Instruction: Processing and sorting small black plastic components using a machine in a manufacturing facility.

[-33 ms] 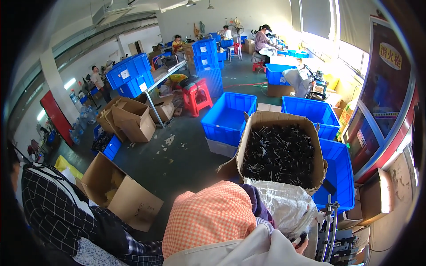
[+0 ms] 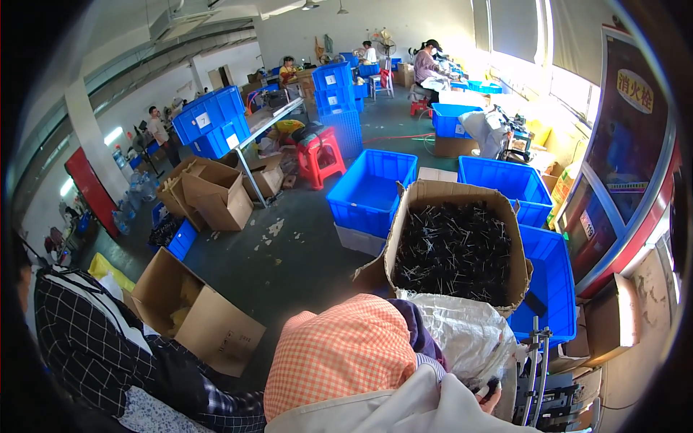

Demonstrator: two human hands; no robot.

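An orange-and-white checked sleeve covers my left arm, which reaches to the right. Purple and striped cloth shows at its end. In line with it, partly behind white cloth, is what I take to be my left hand. Its fingers are closed around a small black part whose exact kind I cannot make out. The hand is beside a crumpled whitish woven sack and a metal fixture with upright rods. My right hand does not show. Beyond the sack, an open cardboard box holds many black parts with thin metal pins.
Blue bins stand around the parts box. A person in a black checked jacket sits at left beside an open carton. Farther off are a red stool, a table, stacked bins and several people. A red-framed cabinet stands right.
The fingers and the small black part have shifted very slightly. All else looks the same.
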